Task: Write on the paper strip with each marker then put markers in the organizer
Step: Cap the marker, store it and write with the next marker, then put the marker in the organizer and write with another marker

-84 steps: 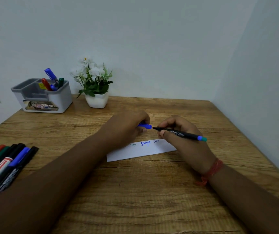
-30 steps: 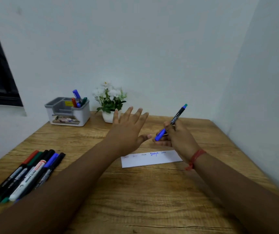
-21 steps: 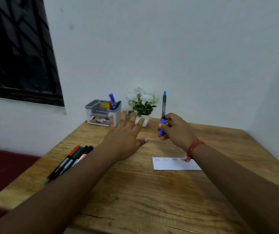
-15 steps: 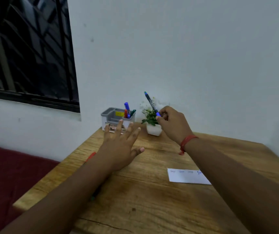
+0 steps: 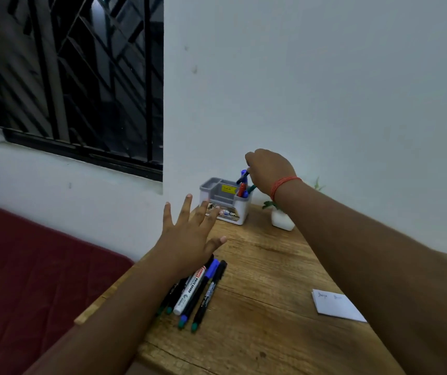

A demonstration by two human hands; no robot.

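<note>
Your right hand (image 5: 268, 169), grip clamped on a black marker (image 5: 243, 177), lowers it into the far grey plastic organizer (image 5: 225, 201); left hand (image 5: 187, 239) spread empty above several unused markers (image 5: 198, 290) nearer on the wooden surface (image 5: 257, 334).

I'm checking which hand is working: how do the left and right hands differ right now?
The right hand is closed on a black marker above the organizer; the left hand is empty, its fingers spread. The right hand is raised and farther out; the left hovers over the markers on the table. Both reach forward, bare.
</note>
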